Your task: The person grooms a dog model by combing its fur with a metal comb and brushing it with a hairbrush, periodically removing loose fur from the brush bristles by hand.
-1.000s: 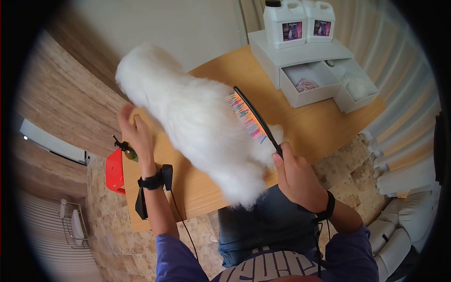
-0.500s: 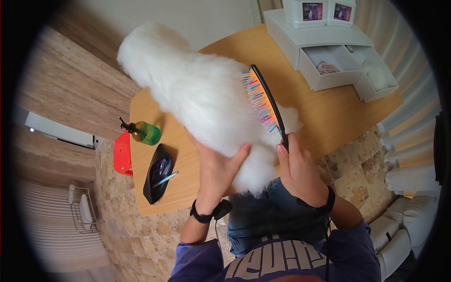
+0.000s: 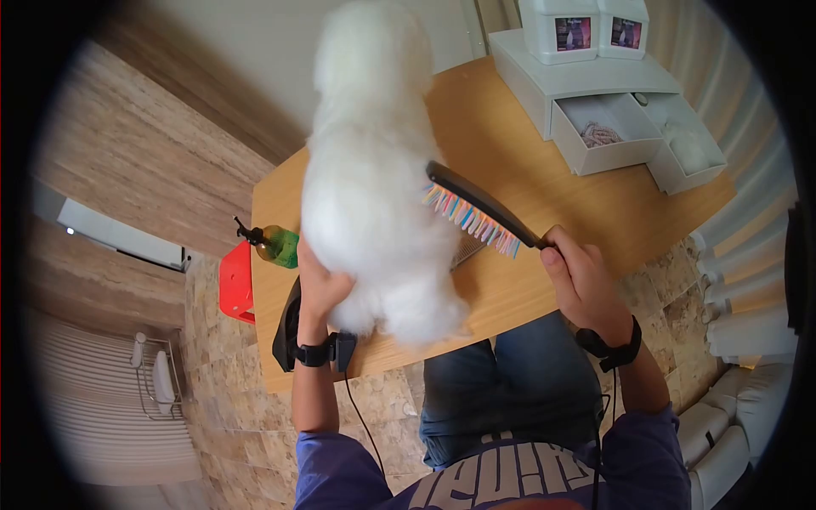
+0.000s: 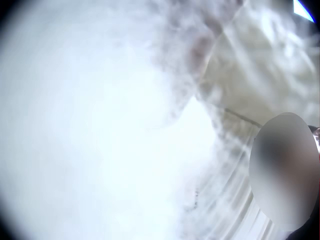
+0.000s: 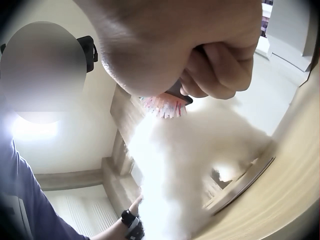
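Note:
A fluffy white dog (image 3: 370, 178) stands on the wooden table, its head away from me and its rear near the front edge. My left hand (image 3: 319, 285) rests against its left rear side, thumb spread over the fur; white fur fills most of the left wrist view. My right hand (image 3: 586, 276) grips the handle of a black brush (image 3: 480, 204) with multicoloured bristles. Those bristles face the dog's right side; whether they touch the fur is unclear. In the right wrist view the fingers of my right hand (image 5: 175, 40) curl round the handle, beside the white fur (image 5: 175, 165).
A green pump bottle (image 3: 279, 245) and a black pouch (image 3: 287, 327) stand left of the dog. At the back right, a white drawer unit (image 3: 586, 72) with open drawers carries two jugs (image 3: 565, 30). A red object (image 3: 235, 285) is beyond the table's left edge.
The dog has turned from slanting leftward to facing away. My left hand came in to its rear, then shifted left with it. The brush has tilted flatter and my right hand moved right.

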`<state>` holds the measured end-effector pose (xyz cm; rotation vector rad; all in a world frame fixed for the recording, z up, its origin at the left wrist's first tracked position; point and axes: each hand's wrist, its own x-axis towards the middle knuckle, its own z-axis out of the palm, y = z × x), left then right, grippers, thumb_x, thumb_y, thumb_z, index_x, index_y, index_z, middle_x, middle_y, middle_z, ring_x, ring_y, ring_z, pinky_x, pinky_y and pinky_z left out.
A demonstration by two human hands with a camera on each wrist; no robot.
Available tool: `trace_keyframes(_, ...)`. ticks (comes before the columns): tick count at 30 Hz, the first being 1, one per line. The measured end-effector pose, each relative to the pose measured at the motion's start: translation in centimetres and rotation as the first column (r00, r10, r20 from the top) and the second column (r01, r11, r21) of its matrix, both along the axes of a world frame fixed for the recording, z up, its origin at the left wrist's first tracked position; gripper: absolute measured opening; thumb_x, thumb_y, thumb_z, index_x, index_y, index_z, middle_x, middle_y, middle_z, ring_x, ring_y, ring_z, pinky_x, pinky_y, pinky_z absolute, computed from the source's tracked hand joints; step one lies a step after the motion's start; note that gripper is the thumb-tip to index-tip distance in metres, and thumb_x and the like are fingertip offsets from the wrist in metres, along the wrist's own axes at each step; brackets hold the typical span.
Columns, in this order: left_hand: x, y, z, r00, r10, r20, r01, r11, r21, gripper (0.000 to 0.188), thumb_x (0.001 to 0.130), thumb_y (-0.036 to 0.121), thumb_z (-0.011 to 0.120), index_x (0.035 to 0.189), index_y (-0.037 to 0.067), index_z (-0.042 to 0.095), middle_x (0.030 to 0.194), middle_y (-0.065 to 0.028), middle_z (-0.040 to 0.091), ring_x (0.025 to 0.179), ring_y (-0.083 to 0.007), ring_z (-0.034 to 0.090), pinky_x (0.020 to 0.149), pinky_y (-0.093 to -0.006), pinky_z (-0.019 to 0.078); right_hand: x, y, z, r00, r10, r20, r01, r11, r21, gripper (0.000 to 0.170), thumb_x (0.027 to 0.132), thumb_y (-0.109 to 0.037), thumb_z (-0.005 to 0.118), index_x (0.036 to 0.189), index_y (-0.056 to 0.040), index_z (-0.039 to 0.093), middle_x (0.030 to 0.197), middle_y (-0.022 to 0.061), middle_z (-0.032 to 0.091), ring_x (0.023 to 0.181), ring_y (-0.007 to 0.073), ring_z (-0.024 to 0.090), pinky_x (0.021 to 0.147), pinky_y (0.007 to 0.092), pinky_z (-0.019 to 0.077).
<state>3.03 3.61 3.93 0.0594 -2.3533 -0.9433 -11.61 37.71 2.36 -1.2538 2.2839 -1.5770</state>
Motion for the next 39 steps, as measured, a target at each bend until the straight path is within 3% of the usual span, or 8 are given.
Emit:
trace_keyframes(9, -1.1, -0.5, -1.8, 1.000, -0.005, -0.004, 0.005, 0.998, -0.067, 0.067, 0.068, 0.012, 0.072, 0.130, -0.005, 0.053, 0.126, -0.0212, 0.060, 0.114, -0.0330, 0.060, 0.102, -0.0383, 0.0440, -1.4, -0.2, 0.3, 0.996, -0.073, -0.042, 0.068, 0.990, -0.120, 0.028, 0.103, -0.026, 0.051, 0.101, 0.0017, 0.053, 0.068, 0.0168, 0.055, 0.058, 0.0332, 0.056, 0.057, 0.0386, 0.0418)
trace_keyframes(14, 3.3, -1.3, -2.4, 1.000, -0.009, -0.022, 0.007, 0.995, -0.099, 0.067, 0.068, 0.013, 0.072, 0.131, -0.005, 0.052, 0.127, -0.0212, 0.060, 0.116, -0.0330, 0.059, 0.103, -0.0387, 0.0435, -3.0, -2.3, 0.6, 0.948, -0.258, -0.185, 0.188, 0.926, -0.326, 0.020, 0.101, -0.017, 0.056, 0.105, 0.0017, 0.053, 0.075, 0.0123, 0.058, 0.066, 0.0206, 0.054, 0.062, 0.0330, 0.0425)
trace_keyframes(17, 2.6, -2.1, -2.4, 1.000, -0.007, -0.031, 0.003, 0.993, -0.115, 0.068, 0.069, 0.013, 0.073, 0.131, -0.004, 0.052, 0.128, -0.0212, 0.059, 0.116, -0.0331, 0.059, 0.103, -0.0389, 0.0432, -2.8, -3.6, 2.5, 0.975, -0.215, 0.061, 0.223, 0.941, -0.254, 0.019, 0.101, -0.018, 0.057, 0.106, -0.0001, 0.053, 0.074, 0.0105, 0.056, 0.068, 0.0144, 0.050, 0.062, 0.0307, 0.0412)
trace_keyframes(24, -0.6, -3.1, -2.9, 0.998, -0.043, -0.051, 0.035, 0.988, -0.152, 0.069, 0.069, 0.015, 0.074, 0.132, -0.004, 0.052, 0.129, -0.0212, 0.059, 0.118, -0.0332, 0.057, 0.104, -0.0393, 0.0425, -6.0, -7.4, 3.8, 0.966, -0.245, -0.077, 0.219, 0.942, -0.254, 0.030, 0.099, -0.028, 0.064, 0.095, 0.0001, 0.052, 0.069, 0.0093, 0.051, 0.064, 0.0101, 0.041, 0.056, 0.0297, 0.0372)
trace_keyframes(30, -5.0, -3.3, -3.6, 0.997, -0.062, -0.054, 0.051, 0.982, -0.183, 0.069, 0.070, 0.016, 0.075, 0.132, -0.004, 0.052, 0.130, -0.0212, 0.058, 0.119, -0.0332, 0.057, 0.105, -0.0398, 0.0419, -7.9, -9.1, 2.6, 0.883, -0.421, -0.208, 0.372, 0.898, -0.237, 0.045, 0.100, -0.044, 0.058, 0.091, -0.0007, 0.052, 0.062, 0.0151, 0.045, 0.057, 0.0226, 0.043, 0.055, 0.0356, 0.0388)
trace_keyframes(32, -5.1, -2.9, -4.3, 0.996, -0.064, -0.056, 0.053, 0.982, -0.183, 0.070, 0.070, 0.017, 0.075, 0.133, -0.004, 0.052, 0.131, -0.0212, 0.058, 0.120, -0.0332, 0.056, 0.105, -0.0399, 0.0417, -8.6, -9.4, 1.9, 0.863, -0.446, -0.237, 0.424, 0.895, -0.140, 0.047, 0.101, -0.047, 0.053, 0.094, -0.0009, 0.053, 0.064, 0.0205, 0.052, 0.058, 0.0381, 0.050, 0.057, 0.0416, 0.0419)
trace_keyframes(35, -7.0, -3.7, -4.9, 0.996, -0.055, -0.068, 0.042, 0.984, -0.174, 0.070, 0.070, 0.017, 0.075, 0.133, -0.004, 0.051, 0.131, -0.0212, 0.057, 0.120, -0.0333, 0.056, 0.106, -0.0401, 0.0414, -7.8, -10.4, 1.3, 0.877, -0.425, -0.223, 0.395, 0.903, -0.168, 0.045, 0.102, -0.045, 0.051, 0.096, -0.0010, 0.053, 0.070, 0.0253, 0.057, 0.067, 0.0472, 0.056, 0.060, 0.0473, 0.0438)
trace_keyframes(39, -7.4, -4.9, -6.2, 0.996, -0.030, -0.078, 0.018, 0.988, -0.150, 0.071, 0.071, 0.018, 0.076, 0.133, -0.004, 0.051, 0.132, -0.0212, 0.057, 0.121, -0.0333, 0.055, 0.106, -0.0404, 0.0410, -5.6, -10.8, 1.0, 0.900, -0.391, -0.191, 0.379, 0.920, -0.098, 0.043, 0.103, -0.044, 0.050, 0.098, -0.0006, 0.052, 0.073, 0.0275, 0.059, 0.073, 0.0502, 0.058, 0.062, 0.0489, 0.0447)
